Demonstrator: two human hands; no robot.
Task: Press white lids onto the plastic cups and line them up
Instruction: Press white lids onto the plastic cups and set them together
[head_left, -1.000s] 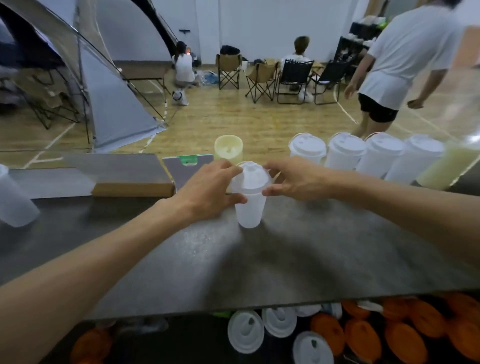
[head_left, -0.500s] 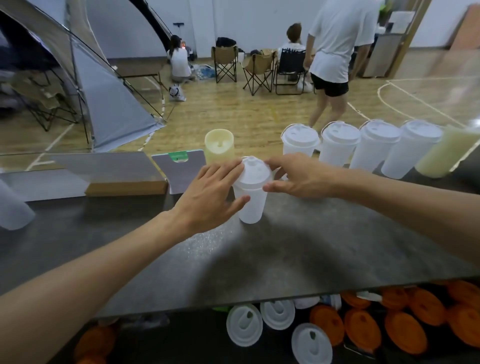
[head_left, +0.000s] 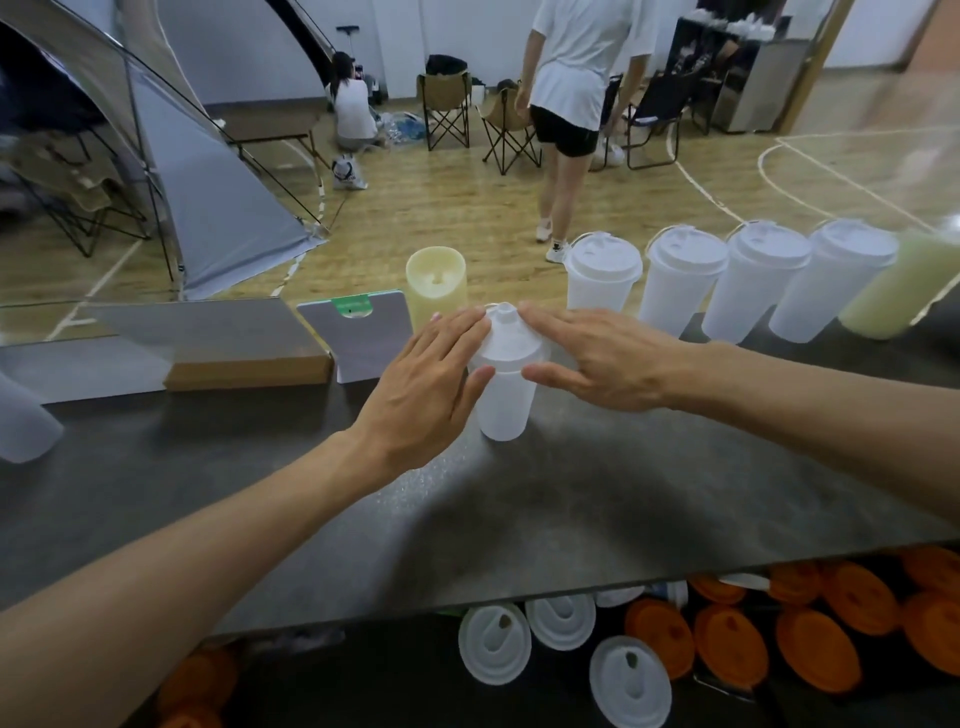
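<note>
A frosted plastic cup (head_left: 503, 405) stands upright in the middle of the dark counter (head_left: 597, 499), with a white lid (head_left: 511, 338) on its rim. My left hand (head_left: 431, 384) lies on the lid's left side, fingers flat, thumb against the cup wall. My right hand (head_left: 597, 364) presses the lid's right side, thumb under the rim. Behind to the right, several lidded white cups (head_left: 680, 280) stand in a row along the counter's far edge. A yellowish cup (head_left: 435, 283) without a lid stands just behind my left hand.
A flat cardboard box (head_left: 228, 353) and a grey card (head_left: 363, 338) lie at the back left; a frosted cup (head_left: 21, 421) sits at the far left. Loose white lids (head_left: 558, 621) and orange lids (head_left: 815, 644) lie below the near edge. A greenish cup (head_left: 893, 291) ends the row. A person (head_left: 576, 104) walks on the floor beyond.
Both hands have flattened and spread over the lid, pressing down on it. The cup has stayed in place. The person in the background has walked leftward.
</note>
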